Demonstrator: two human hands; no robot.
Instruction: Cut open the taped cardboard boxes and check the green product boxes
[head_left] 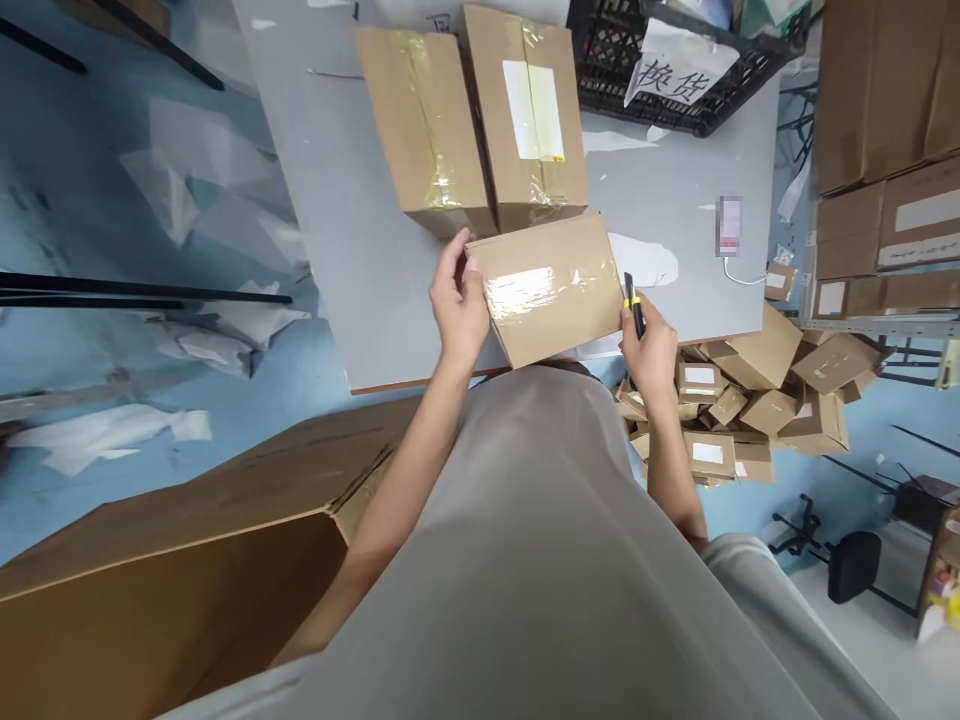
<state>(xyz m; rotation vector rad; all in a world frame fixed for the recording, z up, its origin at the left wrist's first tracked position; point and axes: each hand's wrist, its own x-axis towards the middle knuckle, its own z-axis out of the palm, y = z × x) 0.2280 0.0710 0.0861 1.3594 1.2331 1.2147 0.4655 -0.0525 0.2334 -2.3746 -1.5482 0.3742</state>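
Observation:
A small cardboard box (555, 325) with shiny clear tape across its face is at the front edge of the table, tilted a little. My left hand (459, 310) grips its left end, thumb on the near face and fingers round the far corner. In my right hand (651, 345) is a box cutter (636, 308), black with yellow, pointing away from me. That hand is close against the box's right end; whether it touches the box I cannot tell. Just behind stand two taped cartons, a left one (424, 130) and a right one (547, 100) with a white label.
On the grey table (337, 230) are a black plastic crate (607, 60) with a handwritten paper sign and a phone (728, 226) on a cable. A large open carton (225, 540) stands at my left. Cardboard boxes (750, 390) lie piled on the floor at right, beside loaded shelves (885, 220).

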